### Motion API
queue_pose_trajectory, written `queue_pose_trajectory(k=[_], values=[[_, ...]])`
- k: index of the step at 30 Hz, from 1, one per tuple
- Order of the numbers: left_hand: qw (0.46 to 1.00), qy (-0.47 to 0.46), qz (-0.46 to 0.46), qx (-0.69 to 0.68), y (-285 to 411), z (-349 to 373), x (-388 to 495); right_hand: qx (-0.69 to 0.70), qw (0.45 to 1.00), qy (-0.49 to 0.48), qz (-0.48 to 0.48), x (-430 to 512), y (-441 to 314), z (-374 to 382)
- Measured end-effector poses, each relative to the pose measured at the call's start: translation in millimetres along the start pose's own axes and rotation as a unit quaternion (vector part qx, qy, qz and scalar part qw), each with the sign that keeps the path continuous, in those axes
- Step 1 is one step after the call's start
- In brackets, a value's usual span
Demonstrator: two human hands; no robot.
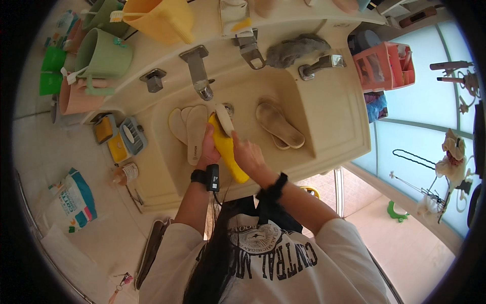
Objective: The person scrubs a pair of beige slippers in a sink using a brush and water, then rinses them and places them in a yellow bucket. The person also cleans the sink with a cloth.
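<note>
Over the basin of a cream sink (243, 85), my left hand (209, 149) grips a yellow shoe insole (225, 152) along its left side. My right hand (247, 154) holds a small white scrubbing brush (224, 119) against the upper part of that insole. The brush's dark underside touches the yellow surface. Just left of my left hand lie several pale insoles, the front one (197, 131) bearing print. To the right, a pair of soiled insoles (280, 123) overlaps on the basin floor. Behind the brush, the metal drain (229, 109) is partly covered.
A metal spout (199, 74) juts over the basin, with a lever tap (319, 67) to its right. A grey cloth (298, 49) lies on the back ledge. Green cups (102, 53), a yellow cup (157, 19), soap dishes (132, 135) and a bottle (125, 174) line the left side.
</note>
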State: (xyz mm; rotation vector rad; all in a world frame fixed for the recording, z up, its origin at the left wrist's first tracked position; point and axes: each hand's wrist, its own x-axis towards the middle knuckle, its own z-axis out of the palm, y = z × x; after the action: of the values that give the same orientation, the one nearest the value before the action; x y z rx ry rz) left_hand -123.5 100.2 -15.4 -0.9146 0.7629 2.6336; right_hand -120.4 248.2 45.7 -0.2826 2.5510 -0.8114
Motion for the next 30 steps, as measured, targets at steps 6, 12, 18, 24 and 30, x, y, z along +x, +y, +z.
queue_pose_trajectory(k=[6, 12, 18, 24, 30], values=[[0.996, -0.054, 0.006, 0.072, -2.8, -2.4, -8.7, 0.082, 0.993, 0.088, 0.006, 27.9, 0.9, -19.8], [0.999, -0.012, 0.014, 0.033, 1.6, -0.5, -8.2, 0.027, 0.999, 0.002, 0.040, -11.8, -3.8, -23.1], [0.997, -0.057, -0.018, 0.053, 1.8, 4.8, -18.8, 0.114, 0.988, 0.103, 0.009, 57.1, 49.6, -13.4], [0.996, -0.079, -0.035, 0.024, 15.0, 12.4, -17.6, 0.152, 0.984, 0.079, 0.044, -20.2, 51.4, -37.9], [0.999, 0.039, 0.000, 0.010, 18.1, 35.6, -8.5, 0.238, 0.967, 0.043, 0.076, -54.9, 24.3, -38.3]])
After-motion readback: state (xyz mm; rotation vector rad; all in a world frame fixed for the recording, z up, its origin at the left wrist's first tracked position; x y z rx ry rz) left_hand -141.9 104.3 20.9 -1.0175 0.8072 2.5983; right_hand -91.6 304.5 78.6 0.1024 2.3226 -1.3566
